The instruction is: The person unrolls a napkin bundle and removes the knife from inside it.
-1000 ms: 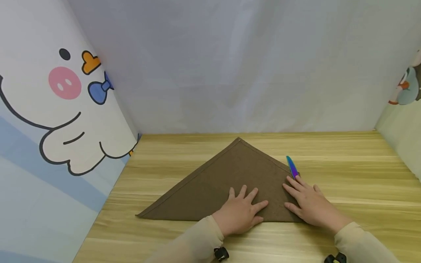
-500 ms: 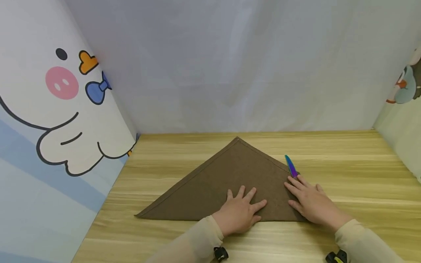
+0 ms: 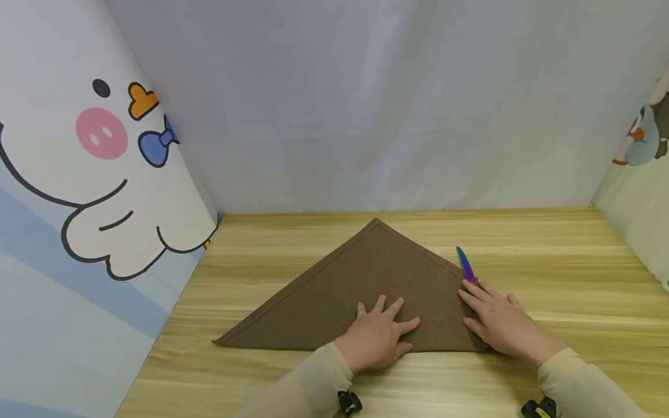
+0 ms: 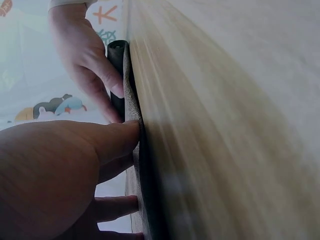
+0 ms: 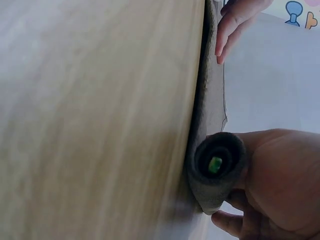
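A brown cloth (image 3: 334,296) lies folded into a broad triangle on the table, its peak pointing away. Its right side is rolled up; the roll's near end (image 5: 200,180) shows a shiny green piece (image 5: 215,165) deep inside. From the far end of the roll sticks a purple-blue iridescent knife blade (image 3: 465,264); the rest of it is hidden in the cloth. My left hand (image 3: 375,337) presses on the cloth near its front edge, fingers spread. Against the roll rests my right hand (image 3: 504,322), its fingers extended over it.
The wood-grain table (image 3: 575,273) extends on both sides of the cloth. A pale curtain-like wall (image 3: 366,116) closes off the back. To the left stands a panel with a cartoon duck (image 3: 101,133); another printed panel (image 3: 640,215) stands at the right.
My right hand and the knife blade have shifted slightly to the right relative to the cloth's peak. My left hand stays pressed on the cloth, only a little further left in view.
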